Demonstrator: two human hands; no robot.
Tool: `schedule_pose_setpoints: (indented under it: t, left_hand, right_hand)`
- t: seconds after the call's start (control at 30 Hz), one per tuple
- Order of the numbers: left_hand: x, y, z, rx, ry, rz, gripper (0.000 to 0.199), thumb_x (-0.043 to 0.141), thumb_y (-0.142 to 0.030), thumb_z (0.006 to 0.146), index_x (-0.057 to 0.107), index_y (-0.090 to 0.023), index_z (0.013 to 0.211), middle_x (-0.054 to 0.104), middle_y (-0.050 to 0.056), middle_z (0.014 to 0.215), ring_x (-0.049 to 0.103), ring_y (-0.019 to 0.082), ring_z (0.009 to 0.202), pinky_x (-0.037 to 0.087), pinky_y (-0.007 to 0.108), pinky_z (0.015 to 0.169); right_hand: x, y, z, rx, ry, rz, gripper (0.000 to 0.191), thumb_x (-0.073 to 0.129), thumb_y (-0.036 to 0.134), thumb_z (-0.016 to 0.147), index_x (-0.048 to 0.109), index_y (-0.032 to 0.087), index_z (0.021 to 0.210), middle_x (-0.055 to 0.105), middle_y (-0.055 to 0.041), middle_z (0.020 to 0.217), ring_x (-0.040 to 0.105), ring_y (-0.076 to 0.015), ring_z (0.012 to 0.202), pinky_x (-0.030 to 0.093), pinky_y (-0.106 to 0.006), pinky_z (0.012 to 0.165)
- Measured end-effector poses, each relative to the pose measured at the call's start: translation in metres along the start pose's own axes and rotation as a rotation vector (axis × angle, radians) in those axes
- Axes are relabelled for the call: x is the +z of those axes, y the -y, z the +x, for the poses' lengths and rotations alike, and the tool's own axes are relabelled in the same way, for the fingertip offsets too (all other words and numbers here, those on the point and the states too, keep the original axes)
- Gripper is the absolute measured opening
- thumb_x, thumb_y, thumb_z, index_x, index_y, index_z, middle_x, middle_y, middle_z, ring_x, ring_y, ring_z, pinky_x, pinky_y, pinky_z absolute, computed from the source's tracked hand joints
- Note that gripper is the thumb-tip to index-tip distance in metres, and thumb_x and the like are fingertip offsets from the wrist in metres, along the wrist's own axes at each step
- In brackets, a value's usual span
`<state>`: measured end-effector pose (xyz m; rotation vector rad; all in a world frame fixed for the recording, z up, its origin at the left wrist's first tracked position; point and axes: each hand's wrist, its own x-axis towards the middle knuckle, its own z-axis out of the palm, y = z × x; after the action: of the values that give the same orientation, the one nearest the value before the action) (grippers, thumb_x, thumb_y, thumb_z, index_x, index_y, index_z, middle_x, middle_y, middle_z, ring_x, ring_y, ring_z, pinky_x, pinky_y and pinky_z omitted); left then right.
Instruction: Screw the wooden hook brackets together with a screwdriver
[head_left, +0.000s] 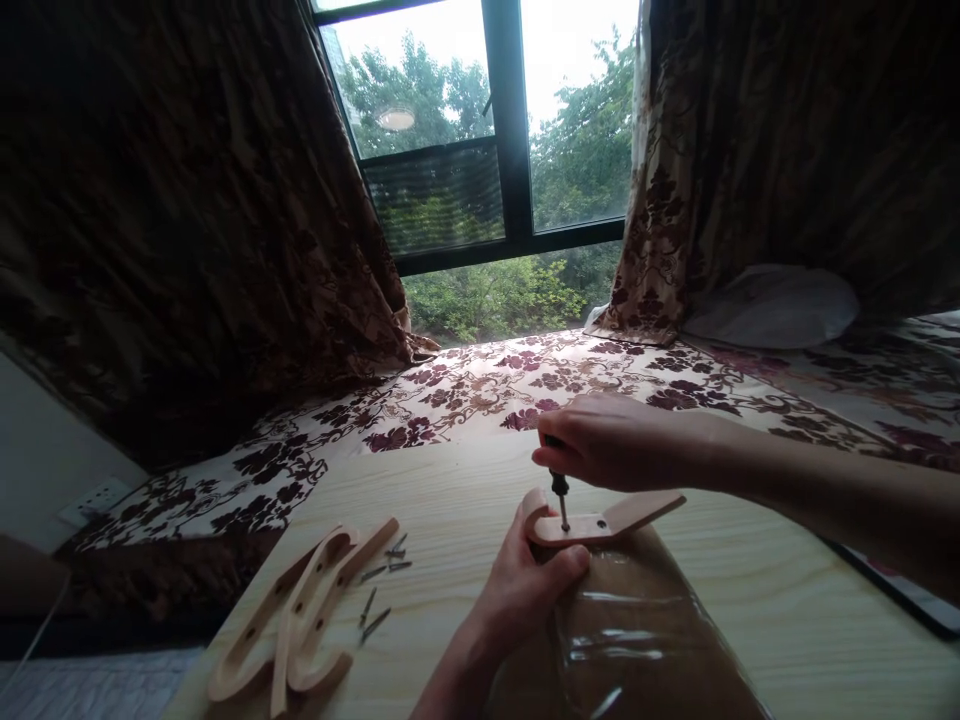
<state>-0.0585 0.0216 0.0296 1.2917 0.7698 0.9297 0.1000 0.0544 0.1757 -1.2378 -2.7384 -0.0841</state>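
Note:
My right hand (592, 440) is closed around the dark handle of a screwdriver (559, 484), held upright. Its tip meets a screw hole in a curved wooden hook (581, 530). A second dark hole or screw head shows farther along the hook. My left hand (525, 580) grips the curled end of the hook and presses it on a brown cardboard box (637, 620) wrapped in clear tape. To the left, several more wooden hooks (300, 610) lie together, with dark holes in them. Several loose screws (379, 580) are scattered beside them.
Everything rests on a pale wood-grain table (427, 500). Beyond it spreads a floral-covered ledge (480, 385) below a window (517, 180) between patterned curtains (660, 220). A dark-edged flat object (892, 590) lies at the right. A wall socket (94, 500) is at far left.

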Motion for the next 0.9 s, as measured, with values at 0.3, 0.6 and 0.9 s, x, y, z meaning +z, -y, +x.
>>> schedule_pose_setpoints:
  t: [0.3,0.6,0.9]
  left_hand:
    - [0.005,-0.008,-0.004,0.025,-0.051,0.031,0.039,0.074,-0.036,0.069,0.042,-0.021,0.086,0.040,-0.006,0.072,0.034,0.010,0.068,0.031,0.021,0.063]
    - [0.002,-0.003,-0.002,-0.005,-0.056,0.016,0.041,0.074,-0.032,0.070,0.040,-0.020,0.089,0.041,-0.006,0.074,0.034,0.009,0.068,0.031,0.022,0.062]
    - [0.004,-0.005,-0.001,0.074,-0.019,-0.027,0.042,0.076,-0.036,0.071,0.048,-0.019,0.098,0.056,0.000,0.089,0.047,0.014,0.083,0.038,0.024,0.076]
  right_hand:
    - [-0.009,0.000,-0.004,-0.107,0.060,0.055,0.021,0.048,0.022,0.089,0.062,0.019,0.075,0.064,-0.0023,0.068,0.050,-0.0126,0.060,0.028,-0.025,0.055]
    - [0.009,0.005,-0.003,0.062,-0.048,-0.029,0.025,0.046,0.026,0.092,0.062,0.015,0.077,0.065,-0.0068,0.065,0.054,-0.0159,0.057,0.023,-0.027,0.051]
    - [0.002,0.007,-0.008,-0.101,0.030,0.026,0.013,0.049,0.024,0.089,0.059,0.019,0.081,0.065,-0.0025,0.070,0.053,-0.0131,0.060,0.027,-0.025,0.054]
